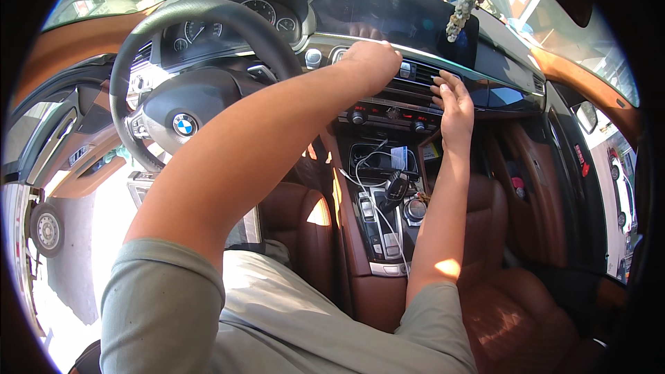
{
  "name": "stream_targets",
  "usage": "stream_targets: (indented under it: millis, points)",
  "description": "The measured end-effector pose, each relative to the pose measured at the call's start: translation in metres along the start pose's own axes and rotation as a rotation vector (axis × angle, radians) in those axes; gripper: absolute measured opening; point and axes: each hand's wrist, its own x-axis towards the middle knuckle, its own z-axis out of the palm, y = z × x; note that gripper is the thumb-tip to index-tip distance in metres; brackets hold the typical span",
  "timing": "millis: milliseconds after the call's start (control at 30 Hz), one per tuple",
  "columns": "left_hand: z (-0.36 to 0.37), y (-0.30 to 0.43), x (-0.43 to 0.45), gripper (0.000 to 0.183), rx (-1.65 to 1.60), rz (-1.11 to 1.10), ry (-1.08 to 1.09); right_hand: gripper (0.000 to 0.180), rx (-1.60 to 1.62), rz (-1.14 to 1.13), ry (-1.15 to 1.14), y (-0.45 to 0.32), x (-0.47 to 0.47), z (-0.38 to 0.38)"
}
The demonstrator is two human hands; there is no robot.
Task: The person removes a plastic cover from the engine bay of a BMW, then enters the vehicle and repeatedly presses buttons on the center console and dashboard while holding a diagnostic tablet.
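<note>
My left hand (371, 65) reaches over to the middle of the dashboard, its fingers curled at the top edge of the central air vents (423, 72), just below the large dark display screen (379, 15). Whether it grips anything is hidden behind its back. My right hand (454, 104) is raised at the right end of these vents, fingers apart, with nothing seen in it. Below both hands lies the climate control panel (389, 113) with lit red figures and two knobs. The screen's surface dimly reflects fingers.
The steering wheel (122, 78) stands at the left, beneath my left arm. A white cable (376, 202) trails over the centre console around the gear selector (396, 187). A bead string (462, 10) hangs before the screen. The brown leather passenger seat (509, 301) is at the right.
</note>
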Motion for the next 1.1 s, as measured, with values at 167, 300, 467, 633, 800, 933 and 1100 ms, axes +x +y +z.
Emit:
stream_targets:
  millis: [167, 300, 467, 633, 800, 933, 1100]
  points:
    - [0.050, 0.053, -0.059, 0.066, 0.126, -0.198, 0.246, 0.037, 0.042, 0.019, 0.011, -0.001, 0.003, 0.000]
    - [0.065, 0.061, -0.083, 0.080, 0.038, -0.275, 0.231, 0.037, 0.027, 0.024, 0.038, -0.003, 0.000, -0.005]
    - [0.075, 0.051, -0.093, 0.089, -0.028, -0.411, 0.273, 0.037, 0.003, 0.000, 0.026, 0.002, 0.004, -0.012]
    - [0.090, 0.041, -0.095, 0.089, -0.071, -0.421, 0.362, 0.036, 0.000, 0.008, 0.031, -0.003, 0.002, -0.008]
    - [0.090, 0.036, -0.088, 0.081, -0.091, -0.387, 0.438, 0.036, 0.000, 0.008, 0.027, -0.003, 0.003, -0.009]
    - [0.090, 0.037, -0.085, 0.074, -0.083, -0.389, 0.484, 0.036, 0.000, 0.001, 0.030, -0.004, 0.002, -0.008]
    - [0.090, 0.037, -0.085, 0.066, -0.103, -0.370, 0.499, 0.036, 0.008, 0.012, 0.038, -0.003, 0.003, -0.010]
